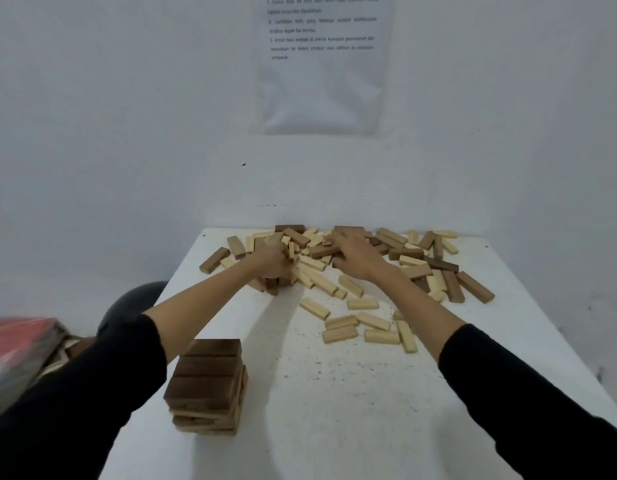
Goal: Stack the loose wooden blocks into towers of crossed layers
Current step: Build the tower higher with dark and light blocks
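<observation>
A tower (208, 386) of crossed wooden layers stands near the table's front left, its top layer made of three dark blocks. Several loose blocks (352, 292), pale and dark, lie scattered across the far half of the white table (334, 410). My left hand (274, 261) reaches into the left part of the pile and grips a bunch of brown blocks (270, 284) that stick out below the fist. My right hand (357, 254) lies over the middle of the pile, fingers bent onto a dark block (322, 251); the grip itself is hidden.
A printed sheet (322, 60) hangs on the white wall behind the table. A dark round seat (133, 303) and a red and grey bundle (19, 344) sit left of the table. The table's right edge runs down toward the lower right.
</observation>
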The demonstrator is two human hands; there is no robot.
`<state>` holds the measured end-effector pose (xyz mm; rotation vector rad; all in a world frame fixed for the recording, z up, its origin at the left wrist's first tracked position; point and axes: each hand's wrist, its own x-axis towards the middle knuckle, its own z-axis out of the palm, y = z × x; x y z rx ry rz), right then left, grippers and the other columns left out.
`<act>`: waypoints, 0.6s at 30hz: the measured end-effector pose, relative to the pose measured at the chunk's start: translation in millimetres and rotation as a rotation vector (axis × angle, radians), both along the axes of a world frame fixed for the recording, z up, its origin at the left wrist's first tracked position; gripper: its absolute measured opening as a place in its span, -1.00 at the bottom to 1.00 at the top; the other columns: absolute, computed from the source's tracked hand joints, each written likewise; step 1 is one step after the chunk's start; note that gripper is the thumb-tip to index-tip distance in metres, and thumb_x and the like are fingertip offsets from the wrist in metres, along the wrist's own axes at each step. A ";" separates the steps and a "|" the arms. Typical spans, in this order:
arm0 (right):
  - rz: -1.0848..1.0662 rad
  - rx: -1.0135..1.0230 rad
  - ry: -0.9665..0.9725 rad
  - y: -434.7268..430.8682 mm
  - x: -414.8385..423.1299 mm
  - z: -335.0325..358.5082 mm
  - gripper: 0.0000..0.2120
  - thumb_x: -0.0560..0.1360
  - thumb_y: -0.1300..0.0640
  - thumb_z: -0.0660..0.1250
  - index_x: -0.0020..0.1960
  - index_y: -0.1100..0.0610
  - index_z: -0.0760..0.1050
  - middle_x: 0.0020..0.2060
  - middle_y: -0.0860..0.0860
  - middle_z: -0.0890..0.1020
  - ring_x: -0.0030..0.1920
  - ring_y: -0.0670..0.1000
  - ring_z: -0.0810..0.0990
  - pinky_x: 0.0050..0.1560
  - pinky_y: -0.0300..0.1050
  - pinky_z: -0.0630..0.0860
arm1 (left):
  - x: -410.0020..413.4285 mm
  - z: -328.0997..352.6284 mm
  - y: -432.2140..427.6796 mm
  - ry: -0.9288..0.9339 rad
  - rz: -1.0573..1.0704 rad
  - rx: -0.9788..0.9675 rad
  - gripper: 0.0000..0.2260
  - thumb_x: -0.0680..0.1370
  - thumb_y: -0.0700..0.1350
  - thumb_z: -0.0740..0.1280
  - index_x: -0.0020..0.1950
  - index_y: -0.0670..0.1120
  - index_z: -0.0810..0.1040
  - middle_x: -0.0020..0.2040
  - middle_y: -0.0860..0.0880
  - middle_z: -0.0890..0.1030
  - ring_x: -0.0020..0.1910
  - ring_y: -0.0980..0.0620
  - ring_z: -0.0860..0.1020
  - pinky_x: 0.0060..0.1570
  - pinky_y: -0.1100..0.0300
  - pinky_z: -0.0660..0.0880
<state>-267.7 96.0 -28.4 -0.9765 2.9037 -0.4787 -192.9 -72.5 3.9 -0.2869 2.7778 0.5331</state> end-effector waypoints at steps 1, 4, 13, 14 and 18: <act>0.012 0.020 0.032 -2.2 -3.9 -1.2 -0.48 0.50 0.30 0.19 0.44 0.15 0.24 0.35 0.13 0.34 0.35 0.15 0.28 0.18 -0.05 0.34 | -3.2 -2.4 -1.1 0.007 0.009 0.005 -0.65 0.55 -0.14 0.30 0.31 -0.18 0.35 0.21 -0.23 0.45 -0.16 -0.10 0.47 -0.25 0.25 0.47; 0.100 0.172 0.158 -11.8 -15.1 -8.5 -0.43 0.50 0.37 0.14 0.48 0.12 0.18 0.37 0.14 0.30 0.36 0.17 0.27 0.20 0.01 0.40 | -11.5 -5.8 -6.3 -0.042 0.022 0.083 -0.77 0.50 -0.19 0.37 0.12 -0.11 0.42 0.05 -0.15 0.47 -0.28 -0.02 0.52 -0.28 0.12 0.56; 0.089 0.453 0.487 -32.0 -11.8 -12.8 -0.57 0.52 0.25 0.23 0.37 0.10 0.29 0.32 0.11 0.34 0.30 0.14 0.31 0.17 0.06 0.37 | -10.3 4.4 1.7 -0.168 -0.043 -0.024 -0.41 0.44 -0.28 0.38 0.41 -0.11 0.23 0.18 -0.22 0.50 -0.10 -0.16 0.55 -0.32 0.07 0.56; 0.091 0.430 0.515 -33.9 -10.2 -13.6 -0.60 0.50 0.28 0.24 0.32 0.15 0.32 0.29 0.10 0.37 0.29 0.12 0.32 0.18 0.07 0.37 | -8.7 5.6 1.6 -0.163 -0.048 -0.027 -0.41 0.43 -0.27 0.39 0.40 -0.10 0.25 0.20 -0.20 0.48 -0.08 -0.13 0.52 -0.35 0.11 0.54; 0.080 0.254 0.500 -29.8 -1.4 -18.3 -0.66 0.45 0.34 0.27 0.20 0.12 0.40 0.18 0.04 0.51 0.21 0.09 0.41 0.21 0.03 0.30 | -4.8 9.2 -1.3 -0.176 -0.035 0.072 -0.44 0.39 -0.29 0.44 0.30 -0.05 0.28 0.21 -0.16 0.47 0.00 -0.17 0.55 -0.30 0.06 0.59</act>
